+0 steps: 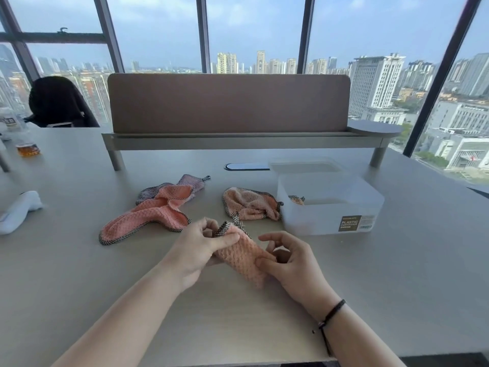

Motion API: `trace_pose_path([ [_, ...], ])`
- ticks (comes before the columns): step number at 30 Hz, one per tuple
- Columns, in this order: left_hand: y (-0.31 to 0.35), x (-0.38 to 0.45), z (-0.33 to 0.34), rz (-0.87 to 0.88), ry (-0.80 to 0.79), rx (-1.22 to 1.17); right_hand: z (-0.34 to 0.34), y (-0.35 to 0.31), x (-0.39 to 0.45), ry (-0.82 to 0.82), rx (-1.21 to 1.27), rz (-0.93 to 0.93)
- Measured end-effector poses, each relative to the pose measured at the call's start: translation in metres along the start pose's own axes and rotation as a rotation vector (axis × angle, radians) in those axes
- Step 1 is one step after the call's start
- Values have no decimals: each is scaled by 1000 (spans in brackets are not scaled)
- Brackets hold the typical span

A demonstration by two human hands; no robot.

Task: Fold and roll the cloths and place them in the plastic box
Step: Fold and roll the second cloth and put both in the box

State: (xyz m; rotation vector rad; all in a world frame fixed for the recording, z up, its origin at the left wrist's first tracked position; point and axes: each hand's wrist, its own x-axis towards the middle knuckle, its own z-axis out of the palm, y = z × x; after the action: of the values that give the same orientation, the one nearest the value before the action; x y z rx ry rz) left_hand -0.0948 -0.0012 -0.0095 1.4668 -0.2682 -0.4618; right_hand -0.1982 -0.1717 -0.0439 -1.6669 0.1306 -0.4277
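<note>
Pink rolled cloth [242, 256] pinched btwn left hand [201, 250] & right hand [287, 263].

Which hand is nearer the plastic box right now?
Right. The right hand holds the rolled cloth's near end, just short of the plastic box; the left hand grips the far end, farther left.

waffle-textured cloth [242, 256], frosted plastic box [328, 205]
</note>
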Motion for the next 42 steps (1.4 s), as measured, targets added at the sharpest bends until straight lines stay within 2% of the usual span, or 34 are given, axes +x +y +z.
trace_pose_path([
  [2, 7, -5, 4, -33, -48, -174, 0, -5, -5, -33, 27, 14],
  [4, 13, -8, 9, -25, -67, -224, 0, -13, -10, -85, 10, 52],
  [8, 21, -10, 20, 12, -90, -268, -5, -25, -9, -165, 5, 77],
  [15, 37, -2, 45, 94, -83, -216, -31, -50, -5, -313, -100, -21],
  [24, 60, 39, 97, 72, -130, -119, -80, -63, 29, -185, -96, -21],
  [27, 78, 70, 122, 59, -137, -54, -101, -79, 52, -87, -68, -22],
  [32, 96, 118, 160, 146, -63, 97, -146, -91, 101, 44, -179, 63],
  [35, 84, 130, 160, 283, 11, 471, -169, -85, 130, 70, -304, 191],
  [38, 60, 131, 151, 392, -45, 838, -181, -72, 149, 12, -506, 311],
  [42, 41, 130, 145, 459, -21, 989, -183, -55, 164, -110, -661, 462],
])
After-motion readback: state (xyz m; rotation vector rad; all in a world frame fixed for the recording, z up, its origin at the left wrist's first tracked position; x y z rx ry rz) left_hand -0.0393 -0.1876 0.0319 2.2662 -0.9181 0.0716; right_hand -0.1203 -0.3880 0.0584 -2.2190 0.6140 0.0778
